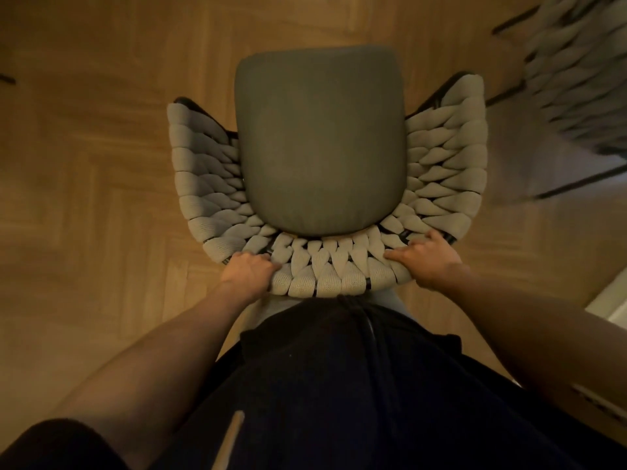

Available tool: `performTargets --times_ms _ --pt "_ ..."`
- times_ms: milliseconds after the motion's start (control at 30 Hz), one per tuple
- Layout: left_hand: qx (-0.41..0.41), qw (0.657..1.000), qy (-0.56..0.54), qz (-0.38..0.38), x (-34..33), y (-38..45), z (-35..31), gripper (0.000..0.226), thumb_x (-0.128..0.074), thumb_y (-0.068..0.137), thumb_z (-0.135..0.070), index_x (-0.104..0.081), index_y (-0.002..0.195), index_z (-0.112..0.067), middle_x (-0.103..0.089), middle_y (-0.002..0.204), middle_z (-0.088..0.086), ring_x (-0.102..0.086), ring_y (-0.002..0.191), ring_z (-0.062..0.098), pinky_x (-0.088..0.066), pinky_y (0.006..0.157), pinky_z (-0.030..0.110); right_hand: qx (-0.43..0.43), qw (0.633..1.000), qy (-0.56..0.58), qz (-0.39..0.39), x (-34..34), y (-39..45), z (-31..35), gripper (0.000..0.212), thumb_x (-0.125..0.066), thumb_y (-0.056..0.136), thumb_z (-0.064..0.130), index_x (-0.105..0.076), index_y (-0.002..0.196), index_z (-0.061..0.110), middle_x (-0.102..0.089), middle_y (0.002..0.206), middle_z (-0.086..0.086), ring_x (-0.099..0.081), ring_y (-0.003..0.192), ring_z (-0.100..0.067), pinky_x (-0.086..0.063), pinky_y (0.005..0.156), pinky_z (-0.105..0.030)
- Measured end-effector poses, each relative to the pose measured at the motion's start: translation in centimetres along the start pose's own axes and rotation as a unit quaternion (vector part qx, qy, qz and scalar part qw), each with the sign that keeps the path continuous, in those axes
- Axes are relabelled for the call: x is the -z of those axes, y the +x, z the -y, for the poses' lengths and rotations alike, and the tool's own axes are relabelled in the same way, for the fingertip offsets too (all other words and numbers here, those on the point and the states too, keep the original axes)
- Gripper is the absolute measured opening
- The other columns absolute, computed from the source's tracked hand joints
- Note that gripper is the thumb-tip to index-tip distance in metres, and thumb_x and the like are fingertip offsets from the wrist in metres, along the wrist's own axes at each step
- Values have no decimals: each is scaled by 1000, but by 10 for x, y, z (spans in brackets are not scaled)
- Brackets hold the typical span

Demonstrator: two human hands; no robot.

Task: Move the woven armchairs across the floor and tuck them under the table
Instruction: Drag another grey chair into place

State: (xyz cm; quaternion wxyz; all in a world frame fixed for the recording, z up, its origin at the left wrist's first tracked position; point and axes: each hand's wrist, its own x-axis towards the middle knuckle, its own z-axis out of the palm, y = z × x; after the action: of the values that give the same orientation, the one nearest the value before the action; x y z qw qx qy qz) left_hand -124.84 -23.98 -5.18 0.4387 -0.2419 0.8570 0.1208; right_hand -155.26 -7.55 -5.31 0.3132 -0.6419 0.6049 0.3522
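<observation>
A woven armchair (325,266) with thick beige braided rope around a curved back and a grey seat cushion (320,140) stands directly in front of me, seen from above. My left hand (249,271) grips the top of the backrest on its left side. My right hand (425,257) grips the same rim on its right side. A second woven armchair (576,72) is blurred at the upper right. No table shows in the view.
Wooden herringbone floor (101,164) surrounds the chair on the left and ahead. Black chair legs (576,181) of the second armchair cross the right side. A white edge (610,300) sits at the far right. My dark-clothed body fills the bottom.
</observation>
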Motion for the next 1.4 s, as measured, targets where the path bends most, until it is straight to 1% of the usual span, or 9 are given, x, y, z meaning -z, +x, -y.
performTargets --times_ms 600,800,900,1000,1100,1200,1233,1300,1400 --pt "133 975 -180 14 -47 -29 -89 56 -52 98 -13 -43 149 -34 -55 142 -1 -53 126 30 -46 102 46 118 973 -199 -17 48 25 -42 65 -55 97 23 -28 152 46 -55 144 12 -51 130 -19 -32 106 -44" --pt "139 967 -213 -22 -63 -32 -91 58 -59 92 -12 -48 144 -35 -56 139 -7 -52 126 25 -43 104 42 137 972 -189 -37 39 31 -39 63 -57 95 22 -34 150 42 -57 141 9 -48 132 -19 -29 108 -44" --pt "181 933 -299 -86 -66 -44 -99 58 -66 84 -15 -55 140 -28 -51 143 -1 -40 137 26 -35 115 40 102 987 -89 -87 32 20 -47 71 -65 88 15 -36 151 31 -39 156 -2 -27 147 -28 -17 121 -47" --pt "353 755 -487 -261 -58 -64 -118 52 -69 82 -11 -58 133 -16 -42 139 9 -43 129 26 -41 105 32 13 954 173 -243 25 0 -45 83 -69 77 6 -36 151 20 -25 160 -16 -23 147 -36 -23 121 -51" --pt "524 445 -659 -305 -55 -64 -127 61 -74 77 -11 -47 132 -16 -45 130 8 -52 111 25 -47 94 35 -155 817 440 -338 18 1 -38 85 -75 76 14 -33 150 14 -34 153 -15 -35 141 -33 -34 116 -51" --pt "453 121 -852 -235 -52 -55 -125 80 -75 82 -6 -31 145 -31 -54 121 5 -61 109 28 -55 94 53 -295 640 687 -178 14 19 -34 92 -82 76 24 -29 151 24 -48 141 -10 -52 127 -34 -50 102 -57" --pt "412 77 -883 -211 -52 -51 -125 78 -73 86 -3 -31 145 -31 -56 120 5 -63 106 28 -56 91 57 -310 583 744 -105 13 24 -32 83 -82 79 22 -31 145 25 -53 134 -9 -58 118 -34 -55 92 -60" --pt "379 71 -904 -185 -54 -45 -125 65 -72 89 -1 -39 138 -29 -61 119 6 -66 103 29 -58 84 60 -305 527 792 -47 8 35 -32 60 -78 85 13 -36 127 23 -58 124 -10 -65 107 -34 -59 80 -63" --pt "409 104 -886 -192 -60 -36 -125 61 -75 85 2 -47 132 -24 -66 118 8 -69 103 29 -61 75 56 -325 558 759 -78 -2 46 -28 55 -79 83 17 -41 123 23 -60 119 -9 -64 105 -34 -60 76 -62"
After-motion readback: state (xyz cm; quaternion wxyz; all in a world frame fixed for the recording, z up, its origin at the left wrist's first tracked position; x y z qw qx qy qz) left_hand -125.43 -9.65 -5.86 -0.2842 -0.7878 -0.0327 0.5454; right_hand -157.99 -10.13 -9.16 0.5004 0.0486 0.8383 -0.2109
